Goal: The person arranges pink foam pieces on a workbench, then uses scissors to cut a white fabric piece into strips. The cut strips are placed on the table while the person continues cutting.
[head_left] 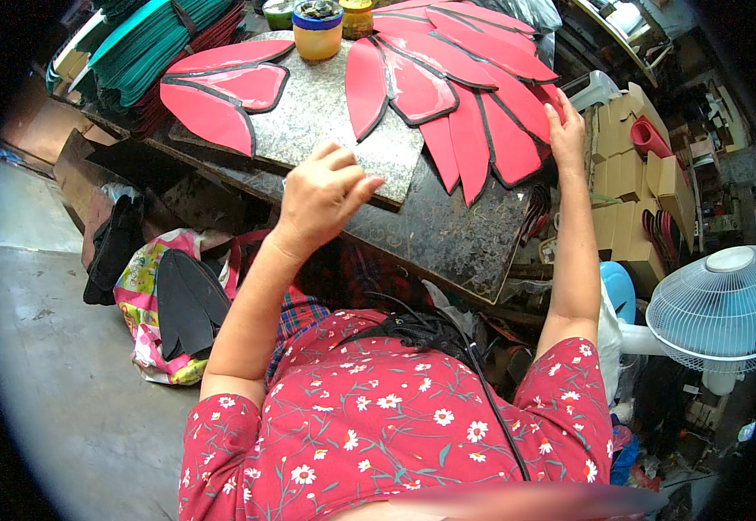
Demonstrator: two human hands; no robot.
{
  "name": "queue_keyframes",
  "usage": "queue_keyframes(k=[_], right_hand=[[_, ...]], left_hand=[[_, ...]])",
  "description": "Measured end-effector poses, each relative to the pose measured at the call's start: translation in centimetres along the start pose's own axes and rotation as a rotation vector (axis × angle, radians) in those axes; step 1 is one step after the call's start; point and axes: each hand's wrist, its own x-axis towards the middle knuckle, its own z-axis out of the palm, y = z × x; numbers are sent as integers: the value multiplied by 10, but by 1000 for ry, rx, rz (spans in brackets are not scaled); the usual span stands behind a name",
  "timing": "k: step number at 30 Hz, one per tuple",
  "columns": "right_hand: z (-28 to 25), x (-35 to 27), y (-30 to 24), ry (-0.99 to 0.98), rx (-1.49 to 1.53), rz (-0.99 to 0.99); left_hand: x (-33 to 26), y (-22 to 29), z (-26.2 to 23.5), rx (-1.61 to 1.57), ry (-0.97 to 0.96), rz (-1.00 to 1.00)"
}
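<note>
My left hand [324,193] is raised over the near edge of a speckled board [322,117]. Its fingers are curled in, and whatever they may hold is hidden. Farther right, my right hand [568,130] rests with fingers stretched out at the right edge of a fanned pile of red shoe-upper pieces [491,95] with black edging. A separate red upper piece [230,87] with the same dark edges lies on the left part of the board. Another red piece [408,82], glossy in places, overlaps the board's right side.
Jars, one a blue-rimmed tub [318,35], stand at the board's far edge. Stacked green sheets [152,48] are at the far left. Cardboard boxes [621,174] and a white fan [709,304] stand right of the dark table [447,234]. A colourful bag [148,326] sits lower left.
</note>
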Motion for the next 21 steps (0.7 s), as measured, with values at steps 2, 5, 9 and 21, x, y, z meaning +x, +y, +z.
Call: queue_keyframes(k=[2, 5, 9, 21], right_hand=[[-1, -2, 13, -123, -52, -22], [-10, -19, 4, -239, -131, 21], [-31, -52, -38, -405, 61, 131], [-59, -153, -104, -639, 1207, 697]], left_hand=[[-4, 8, 4, -22, 16, -8], [-14, 11, 2, -63, 63, -94], [-27, 6, -3, -182, 83, -299], [-38, 30, -10, -335, -389, -498]])
